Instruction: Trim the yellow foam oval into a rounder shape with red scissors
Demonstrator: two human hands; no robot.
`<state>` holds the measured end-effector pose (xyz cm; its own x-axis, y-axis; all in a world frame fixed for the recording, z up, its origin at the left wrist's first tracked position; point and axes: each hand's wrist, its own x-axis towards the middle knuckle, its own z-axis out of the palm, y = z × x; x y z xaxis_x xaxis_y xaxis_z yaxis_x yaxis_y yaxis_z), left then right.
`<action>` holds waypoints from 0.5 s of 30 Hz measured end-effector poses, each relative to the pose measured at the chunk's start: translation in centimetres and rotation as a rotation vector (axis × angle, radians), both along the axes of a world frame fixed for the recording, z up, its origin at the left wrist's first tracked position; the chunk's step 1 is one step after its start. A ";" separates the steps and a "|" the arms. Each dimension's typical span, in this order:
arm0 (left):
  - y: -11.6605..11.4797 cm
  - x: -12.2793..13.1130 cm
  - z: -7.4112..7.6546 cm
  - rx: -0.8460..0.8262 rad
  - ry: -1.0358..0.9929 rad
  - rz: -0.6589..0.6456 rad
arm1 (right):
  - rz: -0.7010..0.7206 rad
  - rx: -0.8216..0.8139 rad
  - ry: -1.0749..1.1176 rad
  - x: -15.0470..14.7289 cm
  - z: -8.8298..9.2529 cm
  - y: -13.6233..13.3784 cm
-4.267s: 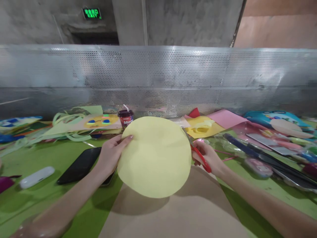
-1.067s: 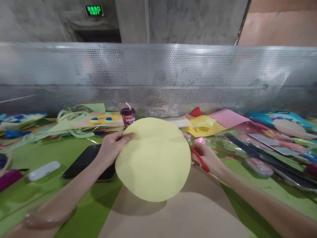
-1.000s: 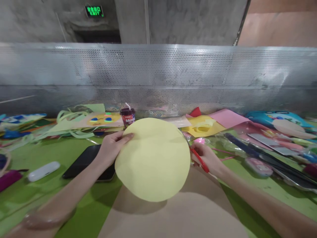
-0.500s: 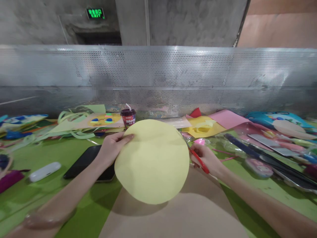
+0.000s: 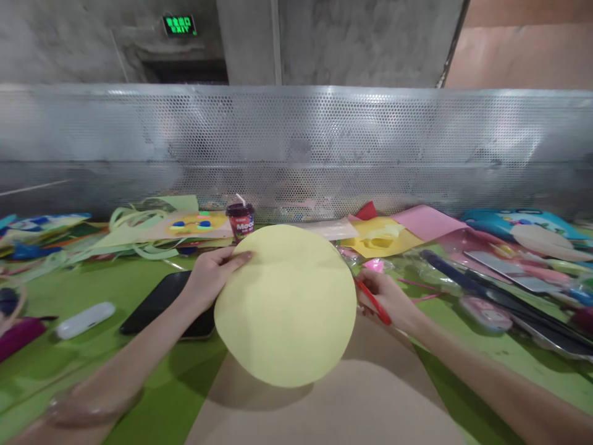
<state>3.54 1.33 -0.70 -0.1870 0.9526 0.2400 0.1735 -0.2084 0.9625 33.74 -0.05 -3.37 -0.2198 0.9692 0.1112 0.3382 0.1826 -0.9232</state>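
Observation:
A round sheet of pale yellow paper (image 5: 286, 309) is held up in front of me, tilted toward my face. My left hand (image 5: 214, 275) pinches its upper left edge, thumb on the near side. At the right edge of the disc, my right hand (image 5: 382, 298) grips red-handled scissors (image 5: 374, 301); their blades are mostly hidden behind the paper. Below the disc lies a large pinkish-beige sheet (image 5: 333, 408) on the green table (image 5: 157, 395). A dark tablet-like slab (image 5: 155, 303) rests partly under my left wrist.
A dark red cup with a straw (image 5: 239, 221) stands behind the disc. Green paper strips (image 5: 139, 216) lie at the back left, yellow paper (image 5: 377, 238) and pink paper (image 5: 430, 222) at the back right. A white case (image 5: 86, 320) sits left. A perforated metal panel (image 5: 296, 142) rises behind.
The yellow disc has shifted very slightly, its lower edge a little lower and nearer me. Both hands keep their holds almost in place.

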 end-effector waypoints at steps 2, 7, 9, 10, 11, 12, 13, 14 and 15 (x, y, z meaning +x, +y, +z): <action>0.0 0.0 0.0 0.007 -0.002 -0.002 | -0.015 0.000 -0.005 -0.1 0.0 0.0; 0.0 0.0 0.0 0.001 0.020 -0.011 | 0.008 -0.006 0.010 -0.1 0.0 0.0; 0.0 0.0 0.1 -0.006 0.030 -0.021 | 0.010 0.004 0.013 0.0 -0.1 0.0; 0.0 0.0 0.1 -0.009 0.035 -0.024 | 0.006 0.012 0.006 0.0 -0.2 0.0; 0.0 0.0 0.1 -0.010 0.039 -0.024 | 0.001 0.021 -0.006 0.0 -0.2 0.1; 0.0 0.0 0.1 -0.007 0.040 -0.020 | -0.004 0.030 -0.018 0.0 -0.2 0.1; 0.0 0.0 0.1 -0.004 0.040 -0.016 | -0.011 0.039 -0.027 0.0 -0.2 0.1; 0.0 0.0 0.1 -0.001 0.040 -0.011 | -0.016 0.043 -0.030 0.0 -0.2 0.1; 0.0 0.0 0.1 0.002 0.040 -0.007 | -0.020 0.041 -0.028 0.0 -0.1 0.0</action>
<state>3.53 1.36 -0.60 -0.1707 0.9534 0.2487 0.2101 -0.2114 0.9545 33.70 -0.03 -3.51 -0.2044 0.9681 0.1452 0.3677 0.2134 -0.9051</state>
